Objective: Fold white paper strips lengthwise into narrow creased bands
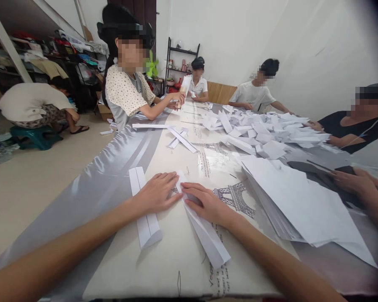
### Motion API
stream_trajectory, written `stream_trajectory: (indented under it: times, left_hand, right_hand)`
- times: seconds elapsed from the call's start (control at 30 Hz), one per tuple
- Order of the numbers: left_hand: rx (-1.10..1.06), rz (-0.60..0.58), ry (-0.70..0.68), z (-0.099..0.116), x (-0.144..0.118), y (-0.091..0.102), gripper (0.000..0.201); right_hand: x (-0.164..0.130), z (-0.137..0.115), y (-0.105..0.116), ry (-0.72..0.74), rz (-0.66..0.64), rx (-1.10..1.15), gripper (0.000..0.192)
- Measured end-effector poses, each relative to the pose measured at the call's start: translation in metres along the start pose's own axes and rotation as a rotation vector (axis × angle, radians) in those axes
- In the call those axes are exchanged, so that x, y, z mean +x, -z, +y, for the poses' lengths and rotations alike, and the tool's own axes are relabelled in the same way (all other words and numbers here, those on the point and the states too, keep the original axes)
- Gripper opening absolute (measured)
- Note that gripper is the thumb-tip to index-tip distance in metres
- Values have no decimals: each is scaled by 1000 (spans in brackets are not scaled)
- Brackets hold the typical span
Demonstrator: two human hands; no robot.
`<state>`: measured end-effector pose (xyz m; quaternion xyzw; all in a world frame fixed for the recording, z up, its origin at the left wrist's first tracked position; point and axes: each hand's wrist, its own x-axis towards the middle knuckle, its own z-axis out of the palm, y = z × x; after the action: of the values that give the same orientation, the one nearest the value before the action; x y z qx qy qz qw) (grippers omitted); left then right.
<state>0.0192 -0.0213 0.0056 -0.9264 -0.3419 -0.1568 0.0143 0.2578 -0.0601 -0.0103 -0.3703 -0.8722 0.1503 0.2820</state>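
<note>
My left hand (156, 193) lies flat with its fingers stretched out. Its fingertips touch the top end of a long folded strip of white paper (206, 239), and its palm side crosses over another folded paper strip (148, 233) on the left. From the right, my right hand (206, 201) presses its fingers on the first strip near that same end; they are slightly bent and apart. Part of each strip is hidden under my hands. Both strips rest on the printed tablecloth (164, 272).
A thick stack of white paper (296, 197) lies to the right. Beyond it spreads a heap of folded papers (258, 130). Crossed paper strips (181, 139) lie ahead. Several people sit around the table, one holding a folded paper (185, 86). A green stool (34, 136) stands left.
</note>
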Motion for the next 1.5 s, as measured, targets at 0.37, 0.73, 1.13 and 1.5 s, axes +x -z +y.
stream_trajectory:
  times: [0.37, 0.73, 1.13, 1.5]
  left_hand:
    - [41, 23, 7, 8, 1, 1, 64]
    - [-31, -155, -34, -37, 4, 13, 69]
    - [-25, -182, -27, -39, 4, 15, 65]
    - [-31, -163, -35, -44, 3, 10, 67]
  right_hand:
    - [0, -12, 24, 236, -48, -126, 19]
    - [-1, -36, 29, 301, -156, -19, 24]
    - [-13, -43, 25, 388, -257, -84, 31]
    - [-25, -40, 22, 380, -240, -75, 35]
